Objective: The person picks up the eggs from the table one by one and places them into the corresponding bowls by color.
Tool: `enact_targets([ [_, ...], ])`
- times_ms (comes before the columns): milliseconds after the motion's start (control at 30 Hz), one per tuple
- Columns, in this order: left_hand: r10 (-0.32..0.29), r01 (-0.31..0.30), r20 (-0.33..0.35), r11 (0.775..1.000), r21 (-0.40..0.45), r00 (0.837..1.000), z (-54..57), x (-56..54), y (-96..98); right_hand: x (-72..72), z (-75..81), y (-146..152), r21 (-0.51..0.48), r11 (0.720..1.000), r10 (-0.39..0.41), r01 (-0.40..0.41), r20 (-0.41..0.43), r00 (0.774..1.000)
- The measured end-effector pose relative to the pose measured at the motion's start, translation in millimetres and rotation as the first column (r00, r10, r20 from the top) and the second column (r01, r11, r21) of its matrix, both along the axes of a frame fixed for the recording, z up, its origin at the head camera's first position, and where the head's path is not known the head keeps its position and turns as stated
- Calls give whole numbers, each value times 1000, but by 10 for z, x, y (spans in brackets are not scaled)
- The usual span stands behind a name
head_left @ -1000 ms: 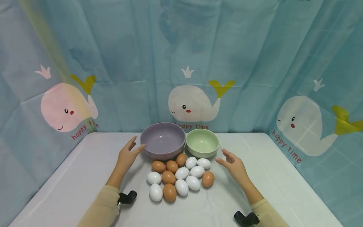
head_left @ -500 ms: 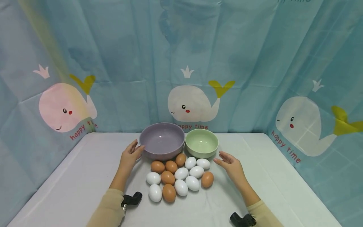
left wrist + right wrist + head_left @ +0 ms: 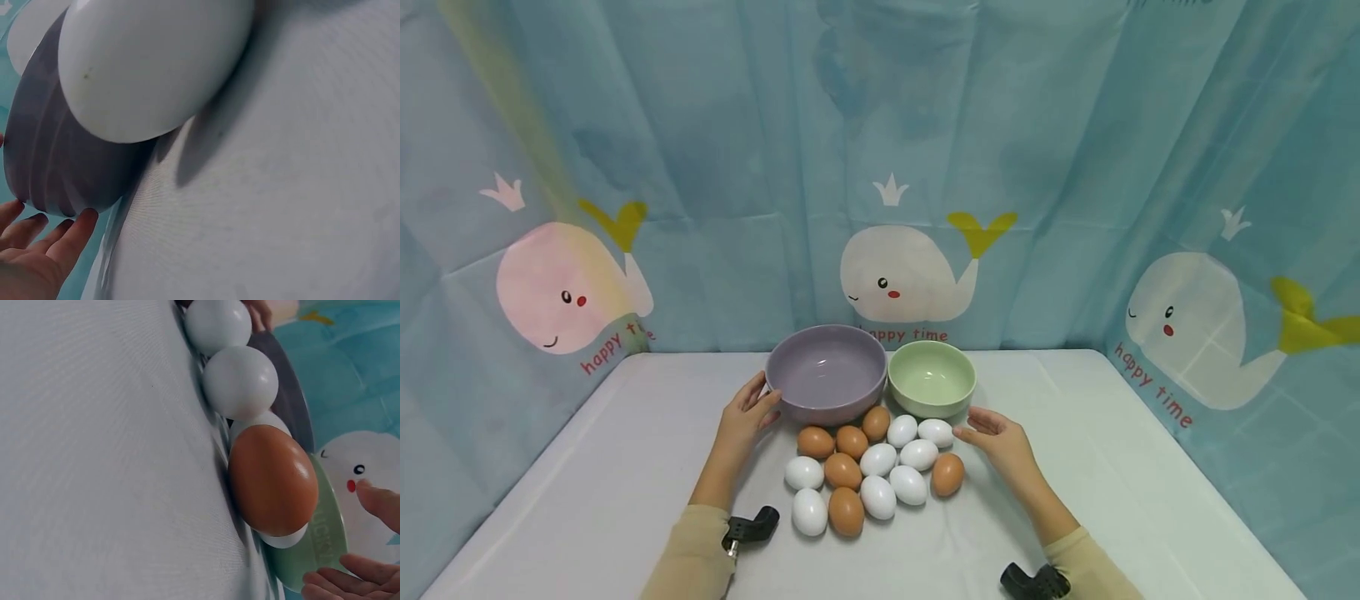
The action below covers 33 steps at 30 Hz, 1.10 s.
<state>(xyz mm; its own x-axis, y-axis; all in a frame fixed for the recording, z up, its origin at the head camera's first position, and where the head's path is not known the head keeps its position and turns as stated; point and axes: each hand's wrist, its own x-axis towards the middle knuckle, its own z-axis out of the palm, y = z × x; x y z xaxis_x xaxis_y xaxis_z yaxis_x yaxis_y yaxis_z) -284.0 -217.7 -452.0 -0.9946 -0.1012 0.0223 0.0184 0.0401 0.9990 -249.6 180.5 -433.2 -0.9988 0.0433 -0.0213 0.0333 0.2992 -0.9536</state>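
My left hand [image 3: 741, 425] is at the left side of a purple bowl [image 3: 827, 412]. In the left wrist view its extended fingers [image 3: 73, 240] touch the bowl's outer wall [image 3: 47, 150]. My right hand [image 3: 1006, 446], fingers extended and thumb apart, lies just right of a smaller green bowl [image 3: 934, 409]. Its thumb is near a white egg [image 3: 936, 433]; contact with either cannot be told. In the right wrist view a brown egg [image 3: 272, 481] partly covers the green bowl [image 3: 325, 534]. Several white and brown eggs [image 3: 846, 511] lie grouped before the bowls.
A white cloth [image 3: 1112, 467] covers the table. Behind it hangs a blue curtain [image 3: 722, 275] with whale prints. Each wrist wears a black camera mount, one on the left [image 3: 752, 527] and one on the right [image 3: 1033, 582].
My left hand has moved right, up to the purple bowl. The right hand has moved left and slightly nearer me, towards the white eggs. Bowls and eggs keep their arrangement.
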Motion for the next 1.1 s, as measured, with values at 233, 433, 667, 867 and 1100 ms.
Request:
enact_targets([
  [233,-16,17,-10,998,52,1000,15,-11,13,-31,-11,-57,17,1000,7,-8,11,1000],
  [433,-22,24,-24,997,79,999,19,-31,19,-64,-47,-92,22,1000,-14,13,34,999],
  [667,-20,21,-16,996,84,1000,30,-13,11,-107,-98,-112,44,999,-14,11,60,998],
  [867,-20,20,-9,996,87,1000,61,-18,17,-147,-138,-109,37,999,-12,10,64,998],
  [1100,-22,21,5,998,55,1000,58,11,2,-150,-184,-107,20,1000,-1,-1,66,998],
])
